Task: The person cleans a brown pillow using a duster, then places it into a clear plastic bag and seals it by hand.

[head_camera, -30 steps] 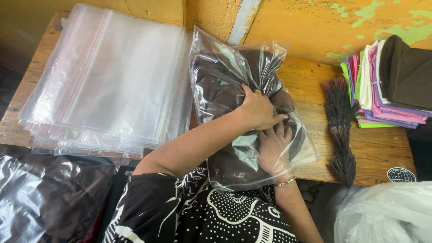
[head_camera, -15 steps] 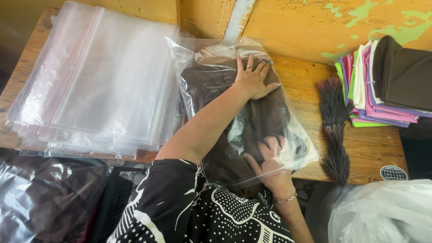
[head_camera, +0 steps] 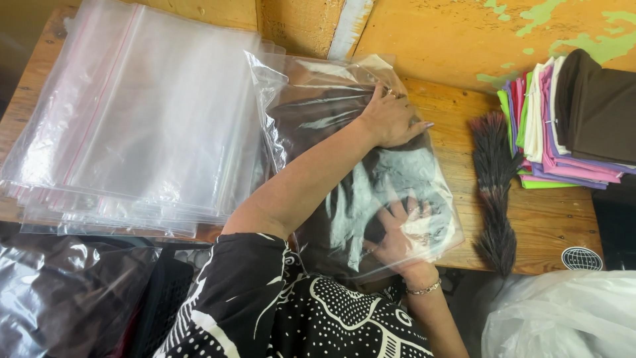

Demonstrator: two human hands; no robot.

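A clear plastic bag (head_camera: 311, 86) with a dark folded garment (head_camera: 318, 132) inside lies on the wooden table (head_camera: 457, 119). My left hand (head_camera: 392, 120) reaches across and lies flat on top of the bag near its far right part, palm down. My right hand (head_camera: 397, 233), with a bracelet at the wrist, is seen through the plastic at the bag's near end. Its fingers are spread on the garment, and it looks to be inside the bag's mouth.
A thick stack of empty clear zip bags (head_camera: 132, 119) fills the table's left side. A dark feather duster (head_camera: 495, 185) lies right of the bag, with a pile of folded coloured cloths (head_camera: 570, 119) beyond it. Filled plastic bags sit below at left (head_camera: 59, 298) and right (head_camera: 563, 318).
My left hand slid from the bag's middle toward its far end, flattening it. My right hand drew back to the near end, and the crumpled bag now lies smoother.
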